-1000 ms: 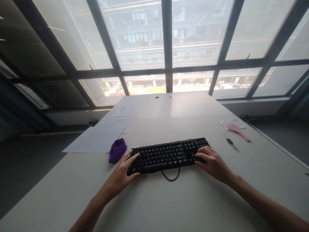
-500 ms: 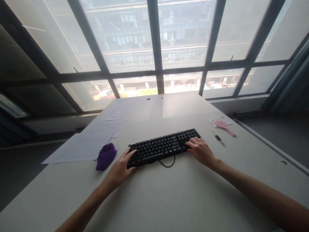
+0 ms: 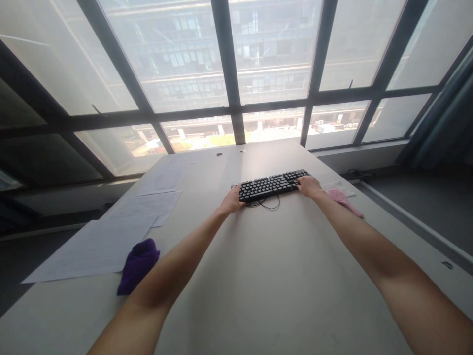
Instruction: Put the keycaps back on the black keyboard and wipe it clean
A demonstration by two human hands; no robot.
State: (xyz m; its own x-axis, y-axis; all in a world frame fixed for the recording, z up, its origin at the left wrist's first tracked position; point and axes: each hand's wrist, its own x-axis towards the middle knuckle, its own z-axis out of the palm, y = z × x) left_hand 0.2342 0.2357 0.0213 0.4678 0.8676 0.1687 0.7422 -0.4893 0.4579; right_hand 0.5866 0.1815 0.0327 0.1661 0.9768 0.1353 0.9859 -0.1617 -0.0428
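A black keyboard (image 3: 271,185) is at the far middle part of the white table (image 3: 251,276), its cable looping out on the near side. My left hand (image 3: 232,198) grips its left end, fingers over the top and thumb at the near edge. At the right end, my right hand (image 3: 309,186) holds it with fingers over the number-pad side. Both arms are stretched far forward. I cannot tell whether the keyboard rests on the tabletop or is slightly raised.
A crumpled purple cloth (image 3: 138,265) lies beside my left forearm, against printed paper sheets (image 3: 92,246). Past my right forearm is a pink hairbrush (image 3: 343,201) on a clear wrapper. Tall windows (image 3: 199,54) stand behind the table's far edge.
Both hands have moved the keyboard away from me and a little to the right. My right forearm now covers the small black item near the brush. The view has shifted somewhat.
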